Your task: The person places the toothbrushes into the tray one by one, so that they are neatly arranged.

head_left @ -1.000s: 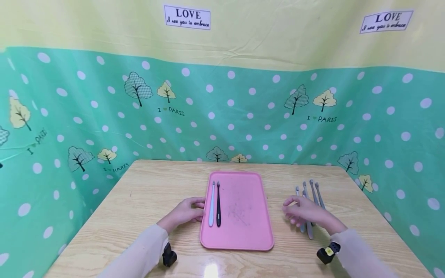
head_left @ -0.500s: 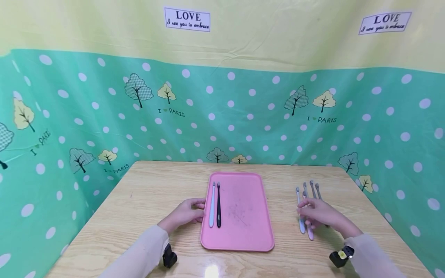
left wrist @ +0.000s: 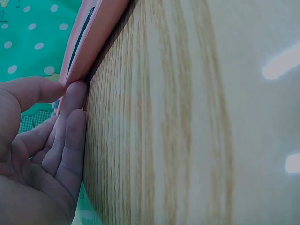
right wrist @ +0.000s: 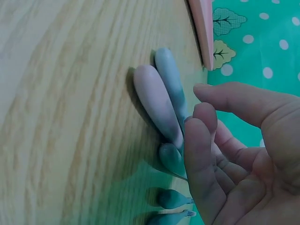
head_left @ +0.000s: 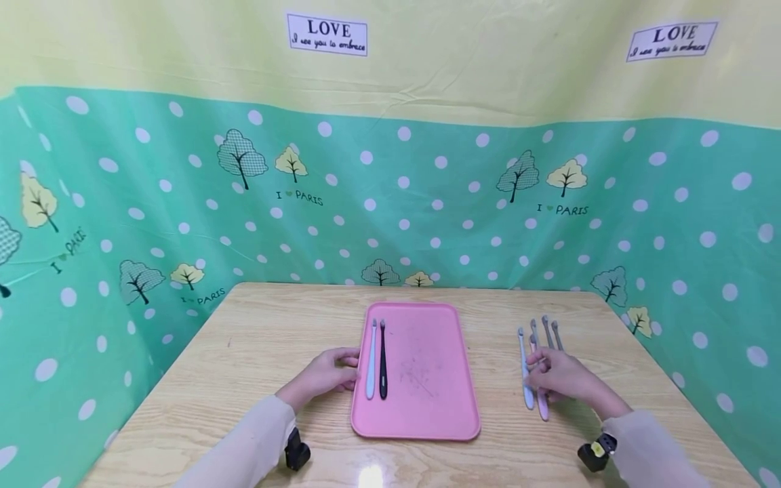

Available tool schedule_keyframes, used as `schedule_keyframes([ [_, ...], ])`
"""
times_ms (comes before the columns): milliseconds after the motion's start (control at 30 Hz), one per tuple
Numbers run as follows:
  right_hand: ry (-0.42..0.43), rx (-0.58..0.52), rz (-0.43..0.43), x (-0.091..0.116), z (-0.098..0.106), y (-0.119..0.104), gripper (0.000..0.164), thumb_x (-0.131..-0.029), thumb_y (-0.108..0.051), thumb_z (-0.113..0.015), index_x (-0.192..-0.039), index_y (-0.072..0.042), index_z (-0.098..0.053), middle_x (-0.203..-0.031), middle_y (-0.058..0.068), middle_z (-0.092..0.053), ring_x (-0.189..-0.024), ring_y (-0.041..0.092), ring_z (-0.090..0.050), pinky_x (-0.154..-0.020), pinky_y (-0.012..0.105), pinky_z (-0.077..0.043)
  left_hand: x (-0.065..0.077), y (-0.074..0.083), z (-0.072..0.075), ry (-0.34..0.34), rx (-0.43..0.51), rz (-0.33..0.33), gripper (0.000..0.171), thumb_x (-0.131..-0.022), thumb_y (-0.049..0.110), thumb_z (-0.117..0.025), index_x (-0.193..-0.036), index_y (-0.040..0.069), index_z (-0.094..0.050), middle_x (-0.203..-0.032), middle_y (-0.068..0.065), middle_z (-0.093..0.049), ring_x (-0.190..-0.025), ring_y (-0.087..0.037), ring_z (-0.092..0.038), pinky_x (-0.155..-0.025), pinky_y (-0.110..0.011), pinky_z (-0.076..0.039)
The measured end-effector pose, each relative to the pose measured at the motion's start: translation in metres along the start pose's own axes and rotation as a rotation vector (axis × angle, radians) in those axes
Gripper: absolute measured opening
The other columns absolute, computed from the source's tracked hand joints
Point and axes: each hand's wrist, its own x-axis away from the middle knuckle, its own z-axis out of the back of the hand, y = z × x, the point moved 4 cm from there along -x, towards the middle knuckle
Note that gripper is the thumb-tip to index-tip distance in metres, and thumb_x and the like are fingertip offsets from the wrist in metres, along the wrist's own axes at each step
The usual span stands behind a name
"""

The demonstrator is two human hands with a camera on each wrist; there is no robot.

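The left hand [head_left: 329,369] pinches the left rim of a pink, rectangular, round-cornered tray [head_left: 427,410] between thumb and fingers. The right hand [head_left: 563,374], fingers bent and thumb near the fingertips, is at a slim light-blue toothbrush [head_left: 528,396]; whether it grips the handle cannot be determined. Just beside that brush lies a pale pink toothbrush [head_left: 543,408], partly covered by the hand. Beyond the fingers show the heads of a blue-grey toothbrush [head_left: 533,326] and two dark grey toothbrushes [head_left: 552,331]. All five are to the right of the tray, heads toward the far edge. Inside the tray, along its left side, a whitish-blue toothbrush [head_left: 371,369] and a black toothbrush [head_left: 383,366] lie side by side, apart, heads also toward the far edge. Faint dark marks show on the tray floor. Tray and loose brushes rest on a light wood-grain worktop [head_left: 281,318]. Behind stands a green-and-yellow curtain [head_left: 421,193] printed with white dots, trees and lettering.
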Motion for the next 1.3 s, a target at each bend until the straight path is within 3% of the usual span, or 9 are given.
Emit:
schedule_keyframes([
  [433, 0.048, 0.085, -0.014, -0.002, -0.003, -0.001, 0.042, -0.084, -0.01, -0.077, -0.115, 0.005, -0.053, -0.086, 0.007, -0.062, -0.058, 0.019, -0.06, -0.048, 0.03, -0.05, -0.001, -0.001, -0.001, -0.007, 0.012, 0.005, 0.062, -0.089, 0.015, -0.072, -0.145, -0.001, -0.049, -0.116, -0.011, -0.059, -0.08, -0.021, -0.07, -0.071, -0.034, -0.058],
  [733, 0.011, 0.086, 0.016, -0.004, -0.008, 0.0, 0.045, -0.084, -0.011, -0.078, -0.116, 0.007, -0.052, -0.084, 0.007, -0.063, -0.051, 0.017, -0.057, -0.043, 0.025, -0.043, -0.001, -0.001, 0.0, -0.002, 0.011, -0.004, 0.063, -0.089, 0.016, -0.073, -0.145, -0.002, -0.049, -0.116, -0.011, -0.058, -0.08, -0.02, -0.07, -0.072, -0.035, -0.058],
  [933, 0.045, 0.138, -0.006, -0.006, -0.01, -0.001, 0.043, -0.082, -0.015, -0.08, -0.114, 0.003, -0.057, -0.075, 0.007, -0.06, -0.05, 0.018, -0.056, -0.043, 0.025, -0.041, 0.0, 0.0, 0.0, 0.0, 0.015, -0.003, 0.064, -0.089, 0.016, -0.073, -0.145, -0.002, -0.049, -0.116, -0.012, -0.058, -0.08, -0.02, -0.07, -0.072, -0.035, -0.058],
  [1100, 0.034, 0.155, -0.028, -0.006, -0.013, -0.001, 0.039, -0.084, -0.018, -0.08, -0.111, 0.003, -0.061, -0.062, 0.007, -0.06, -0.045, 0.017, -0.056, -0.042, 0.023, -0.037, 0.0, 0.0, 0.0, -0.002, 0.013, -0.01, 0.063, -0.089, 0.015, -0.072, -0.145, -0.002, -0.049, -0.116, -0.012, -0.058, -0.079, -0.02, -0.07, -0.071, -0.035, -0.058],
  [1300, -0.004, 0.154, -0.05, -0.007, -0.015, 0.0, 0.021, -0.087, -0.019, -0.077, -0.096, -0.004, -0.065, -0.059, 0.005, -0.062, -0.044, 0.012, -0.055, -0.041, 0.018, -0.034, -0.002, -0.002, 0.0, -0.006, 0.014, -0.013, 0.062, -0.089, 0.015, -0.072, -0.145, -0.003, -0.049, -0.116, -0.012, -0.059, -0.08, -0.02, -0.07, -0.071, -0.035, -0.058],
])
